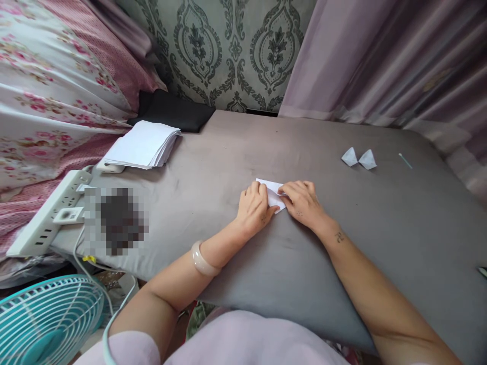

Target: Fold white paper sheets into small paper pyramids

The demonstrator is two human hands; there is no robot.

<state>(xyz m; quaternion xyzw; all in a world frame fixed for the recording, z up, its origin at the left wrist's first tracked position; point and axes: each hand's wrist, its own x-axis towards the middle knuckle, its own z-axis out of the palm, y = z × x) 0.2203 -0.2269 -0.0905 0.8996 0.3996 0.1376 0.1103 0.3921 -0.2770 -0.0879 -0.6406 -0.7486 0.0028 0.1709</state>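
A small folded white paper (274, 196) lies on the grey-covered table (236, 147), between my two hands. My left hand (254, 207) presses on its left side, with the fingers bent together over the edge and the thumb at the lower edge. At its right side, my right hand (302, 202) pinches a raised flap between thumb and fingers. Parts of the paper are hidden under both hands. Two small pointed folded paper pieces (349, 156) (368, 159) sit side by side at the right rear.
A stack of white paper (144, 144) lies at the left rear, before a black folded item (175, 110). A power strip (49, 213) runs along the left edge, above a blue fan (49, 319). A thin stick (405, 160) lies far right.
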